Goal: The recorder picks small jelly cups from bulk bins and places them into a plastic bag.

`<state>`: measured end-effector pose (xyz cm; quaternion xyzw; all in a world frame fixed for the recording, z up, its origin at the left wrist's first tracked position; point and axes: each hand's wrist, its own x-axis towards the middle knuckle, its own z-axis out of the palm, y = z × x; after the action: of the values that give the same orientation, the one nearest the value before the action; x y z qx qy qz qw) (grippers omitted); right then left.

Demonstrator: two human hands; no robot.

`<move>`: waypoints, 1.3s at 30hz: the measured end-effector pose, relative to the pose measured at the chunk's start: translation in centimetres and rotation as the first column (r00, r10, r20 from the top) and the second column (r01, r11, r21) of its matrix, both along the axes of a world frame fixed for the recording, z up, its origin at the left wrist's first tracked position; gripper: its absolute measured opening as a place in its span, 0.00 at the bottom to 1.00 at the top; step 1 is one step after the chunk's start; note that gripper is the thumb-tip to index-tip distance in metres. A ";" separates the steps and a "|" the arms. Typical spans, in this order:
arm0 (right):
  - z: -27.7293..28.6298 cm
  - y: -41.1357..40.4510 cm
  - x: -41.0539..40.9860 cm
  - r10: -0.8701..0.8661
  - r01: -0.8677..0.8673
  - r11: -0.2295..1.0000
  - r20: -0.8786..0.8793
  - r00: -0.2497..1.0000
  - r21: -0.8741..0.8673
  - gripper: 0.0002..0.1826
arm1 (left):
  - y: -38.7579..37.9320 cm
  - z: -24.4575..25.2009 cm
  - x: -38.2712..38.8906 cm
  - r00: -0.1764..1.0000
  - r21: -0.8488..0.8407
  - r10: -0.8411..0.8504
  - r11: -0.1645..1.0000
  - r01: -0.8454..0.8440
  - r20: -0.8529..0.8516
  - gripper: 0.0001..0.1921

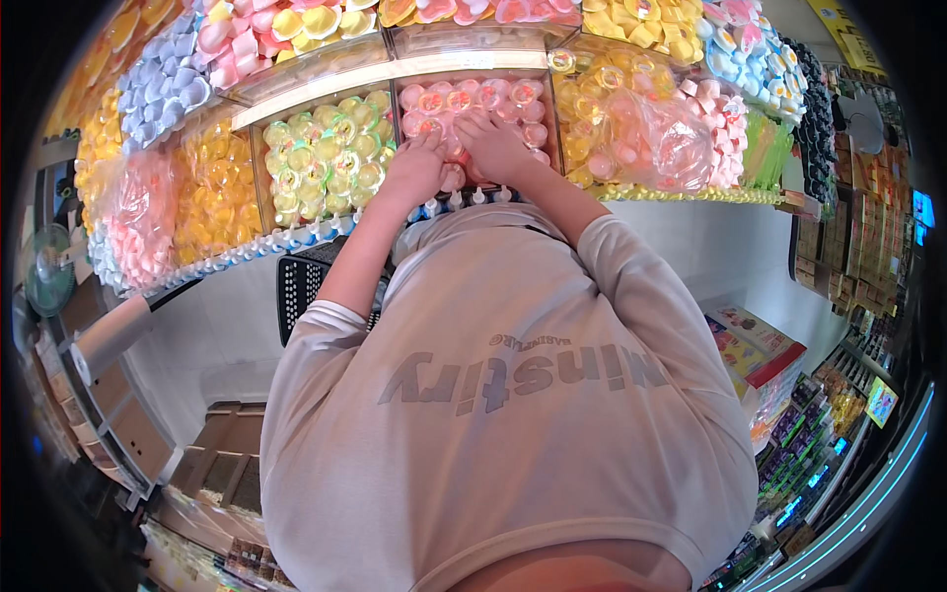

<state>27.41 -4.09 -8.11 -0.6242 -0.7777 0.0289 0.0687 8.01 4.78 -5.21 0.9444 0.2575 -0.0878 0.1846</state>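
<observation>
Both my hands rest on a bin of pink jelly cups (pixel 492 94) with clear round tops. My left hand (pixel 416 169) lies at the bin's left front, its fingers over the cups. To its right, my right hand (pixel 494 146) reaches farther in, with its fingers spread on the cups near the middle. Neither hand visibly lifts a cup. Some cups beneath the palms and fingers are hidden. Left of my left hand is a bin of pale green jelly cups (pixel 325 155). Yellow jelly cups (pixel 581 103) fill the bin on the right.
A clear plastic bag (pixel 655 140) of pink cups lies on the right-hand bin, another bag (pixel 140 196) at far left. Small bottle-shaped packs (pixel 296 235) line the front edge. A black perforated basket (pixel 300 285) stands below, a printed carton (pixel 755 348) at right.
</observation>
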 end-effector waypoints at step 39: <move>9.9 -12.1 15.5 -0.395 0.836 0.539 -0.906 0.149 -0.098 0.18 | -10.1 2.3 20.1 0.908 -0.112 -0.291 0.935 0.337 0.303 0.12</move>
<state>42.90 -16.18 1.81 -0.7532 -0.2704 0.1273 0.5859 28.10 -5.35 -2.91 0.9582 0.0648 -0.0019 0.2786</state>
